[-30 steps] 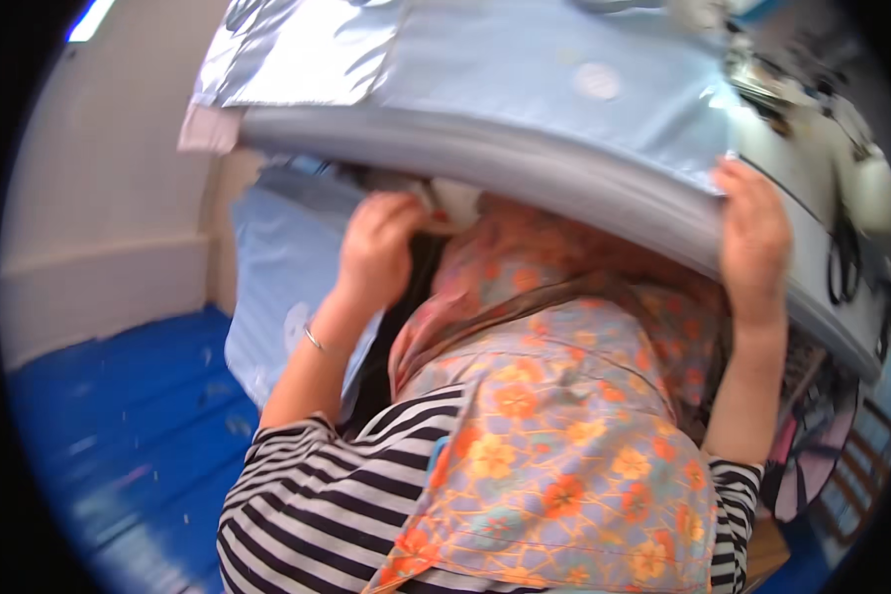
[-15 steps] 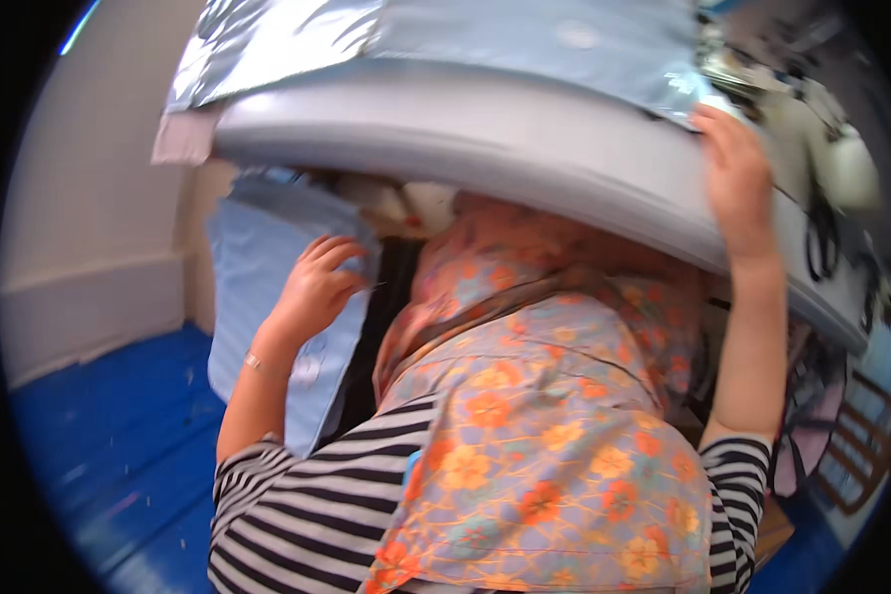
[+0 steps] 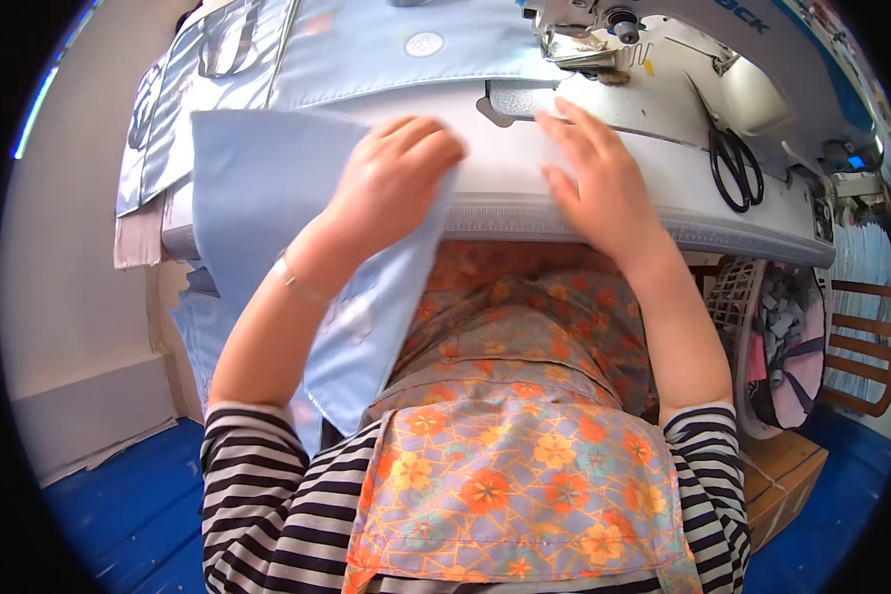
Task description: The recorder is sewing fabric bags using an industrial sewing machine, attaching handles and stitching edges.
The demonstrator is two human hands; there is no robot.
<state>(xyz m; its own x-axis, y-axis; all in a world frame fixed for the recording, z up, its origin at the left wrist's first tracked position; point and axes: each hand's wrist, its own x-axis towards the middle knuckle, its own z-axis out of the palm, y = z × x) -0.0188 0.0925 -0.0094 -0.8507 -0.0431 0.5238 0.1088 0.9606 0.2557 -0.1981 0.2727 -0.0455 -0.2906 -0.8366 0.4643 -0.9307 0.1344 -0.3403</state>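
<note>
My left hand [image 3: 396, 178] is closed on the upper edge of a light blue fabric piece [image 3: 257, 198], which hangs over the table's front edge toward my lap. My right hand [image 3: 604, 183], slightly blurred, holds nothing; its fingers are apart above the white table [image 3: 485, 163], close to a metal plate [image 3: 525, 102]. Beyond the plate is the sewing machine [image 3: 762, 59], its presser area at the top. Another blue fabric piece [image 3: 351, 59] with a pale round patch lies flat across the far left of the table.
Black scissors [image 3: 733, 163] lie right of my right hand. A ruler strip [image 3: 525, 216] runs along the table's front edge. More blue fabric [image 3: 196, 322] hangs below left. At right are a basket of scraps [image 3: 787, 327], a wooden chair [image 3: 861, 337] and a cardboard box [image 3: 787, 470].
My left hand has come up from beside my lap, raising the blue fabric piece to the table. My right hand has let go of the other piece's corner. The view has shifted, showing more machine.
</note>
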